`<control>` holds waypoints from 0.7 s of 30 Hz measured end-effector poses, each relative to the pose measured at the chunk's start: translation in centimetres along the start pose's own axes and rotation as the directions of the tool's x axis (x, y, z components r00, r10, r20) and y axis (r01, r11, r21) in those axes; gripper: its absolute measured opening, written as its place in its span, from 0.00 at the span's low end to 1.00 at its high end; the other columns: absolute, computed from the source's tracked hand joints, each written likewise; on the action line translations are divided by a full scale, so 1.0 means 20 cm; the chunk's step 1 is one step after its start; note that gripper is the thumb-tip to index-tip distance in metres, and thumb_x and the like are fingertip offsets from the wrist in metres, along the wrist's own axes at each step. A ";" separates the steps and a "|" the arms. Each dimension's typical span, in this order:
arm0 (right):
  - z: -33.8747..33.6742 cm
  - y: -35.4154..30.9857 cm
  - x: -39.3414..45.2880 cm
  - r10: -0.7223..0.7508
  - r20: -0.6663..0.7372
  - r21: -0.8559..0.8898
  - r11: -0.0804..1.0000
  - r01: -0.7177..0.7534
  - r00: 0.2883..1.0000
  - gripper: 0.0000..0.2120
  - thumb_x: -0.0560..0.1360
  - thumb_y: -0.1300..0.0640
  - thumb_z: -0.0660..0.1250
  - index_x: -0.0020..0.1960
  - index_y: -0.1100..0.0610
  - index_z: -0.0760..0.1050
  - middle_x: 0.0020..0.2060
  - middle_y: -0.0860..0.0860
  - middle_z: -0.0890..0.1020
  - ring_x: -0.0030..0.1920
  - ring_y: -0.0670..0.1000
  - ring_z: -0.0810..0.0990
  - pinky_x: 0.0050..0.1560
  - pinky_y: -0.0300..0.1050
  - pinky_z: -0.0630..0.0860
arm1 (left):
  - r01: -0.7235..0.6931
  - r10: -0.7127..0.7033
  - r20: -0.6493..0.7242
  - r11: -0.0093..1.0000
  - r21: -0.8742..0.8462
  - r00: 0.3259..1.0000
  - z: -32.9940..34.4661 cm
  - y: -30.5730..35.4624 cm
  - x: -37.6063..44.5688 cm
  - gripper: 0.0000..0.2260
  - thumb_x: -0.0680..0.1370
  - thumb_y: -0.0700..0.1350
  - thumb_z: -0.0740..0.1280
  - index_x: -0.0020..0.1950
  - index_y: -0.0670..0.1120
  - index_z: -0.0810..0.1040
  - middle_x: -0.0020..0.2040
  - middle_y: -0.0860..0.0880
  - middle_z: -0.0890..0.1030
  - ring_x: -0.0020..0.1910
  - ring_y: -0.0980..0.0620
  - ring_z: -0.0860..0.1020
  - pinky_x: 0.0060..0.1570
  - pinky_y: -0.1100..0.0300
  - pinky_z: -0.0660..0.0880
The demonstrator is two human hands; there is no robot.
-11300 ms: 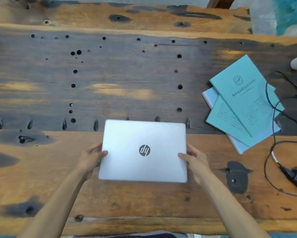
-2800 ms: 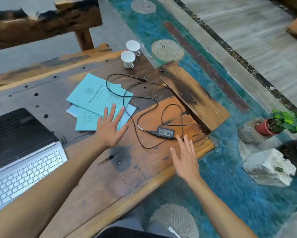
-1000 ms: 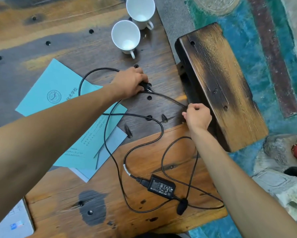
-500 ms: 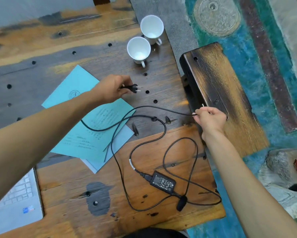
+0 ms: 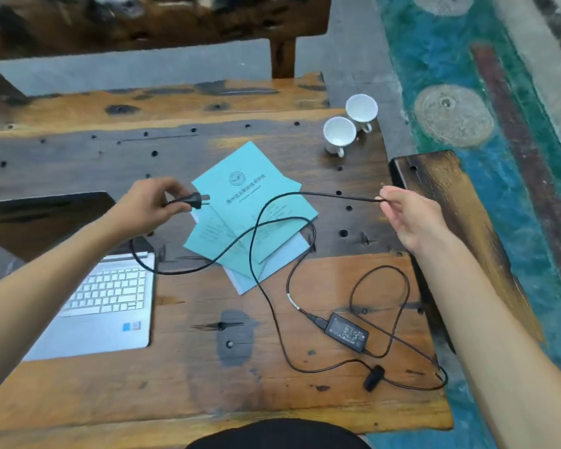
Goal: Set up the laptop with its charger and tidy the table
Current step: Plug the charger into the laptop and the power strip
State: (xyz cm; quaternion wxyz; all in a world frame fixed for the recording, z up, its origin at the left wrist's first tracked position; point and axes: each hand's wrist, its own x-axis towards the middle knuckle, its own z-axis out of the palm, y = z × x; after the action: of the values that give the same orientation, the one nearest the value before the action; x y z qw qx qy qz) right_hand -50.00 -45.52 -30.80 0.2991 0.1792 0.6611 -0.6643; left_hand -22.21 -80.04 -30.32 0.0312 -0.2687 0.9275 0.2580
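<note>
Cable ends lifted in both hands, apparently to untangle the thin black charger cord (image 5: 266, 244) before plugging in. The left hand (image 5: 149, 207) curls its fingers around the black wall plug (image 5: 194, 201); the right hand (image 5: 408, 218) pinches the slim connector end between thumb and forefinger. The black rectangular power brick (image 5: 346, 332) lies on the worn wooden table (image 5: 188, 377) at 5 o'clock from the 3 teal paper booklets (image 5: 256, 209), its cord looping across them. The open silver laptop (image 5: 110, 306) waits at 9 o'clock.

A rustic tea-house or courtyard-style sitting area: a heavy reclaimed-timber counter (image 5: 78, 163) pierced with bolt holes, matching wooden benches (image 5: 450, 202), two white teacups (image 5: 340, 132), and a painted teal floor (image 5: 441, 53) set with round stone discs (image 5: 452, 115).
</note>
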 end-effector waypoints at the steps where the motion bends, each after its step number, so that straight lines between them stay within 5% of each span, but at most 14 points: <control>1: 0.04 0.00 -0.04 -0.006 0.027 -0.007 1.000 0.006 1.000 0.03 0.75 0.67 0.72 0.46 0.61 0.83 0.42 0.50 0.87 0.37 0.42 0.86 0.40 0.31 0.80 | 0.020 -0.020 -0.007 1.000 -0.002 1.000 -0.05 -0.06 -0.08 0.09 0.75 0.45 0.76 0.52 0.45 0.82 0.41 0.54 0.82 0.36 0.54 0.78 0.35 0.58 0.69; 7: 0.28 -0.05 -0.30 -0.088 0.163 -0.077 0.992 0.102 0.983 0.03 0.75 0.66 0.71 0.48 0.61 0.83 0.31 0.48 0.85 0.30 0.42 0.83 0.32 0.28 0.76 | 0.125 -0.129 -0.060 0.990 -0.064 0.990 -0.28 -0.35 -0.54 0.09 0.73 0.48 0.76 0.49 0.51 0.80 0.41 0.56 0.82 0.41 0.63 0.78 0.38 0.69 0.69; 15: 0.65 0.04 -0.51 -0.076 0.309 -0.148 0.981 0.127 0.948 0.05 0.74 0.66 0.72 0.51 0.63 0.83 0.37 0.52 0.84 0.33 0.44 0.83 0.33 0.28 0.76 | 0.257 -0.257 -0.104 0.966 -0.017 0.961 -0.41 -0.71 -1.06 0.10 0.72 0.47 0.78 0.50 0.48 0.83 0.42 0.51 0.83 0.40 0.50 0.82 0.42 0.55 0.73; 21: 0.90 0.14 -0.62 -0.021 0.387 -0.162 0.983 0.090 0.922 0.04 0.76 0.64 0.71 0.51 0.63 0.82 0.29 0.49 0.84 0.28 0.43 0.80 0.28 0.29 0.74 | 0.403 -0.397 -0.118 0.915 0.026 0.910 -0.49 -1.07 -1.41 0.08 0.68 0.46 0.81 0.41 0.52 0.83 0.37 0.53 0.85 0.35 0.56 0.80 0.34 0.58 0.73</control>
State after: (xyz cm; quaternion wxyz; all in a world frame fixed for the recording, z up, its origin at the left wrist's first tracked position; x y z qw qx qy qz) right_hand -36.08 -61.09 -24.07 0.4182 -0.0003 0.6511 -0.6334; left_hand 13.62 -86.70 -26.13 0.0387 -0.4659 0.8592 0.2080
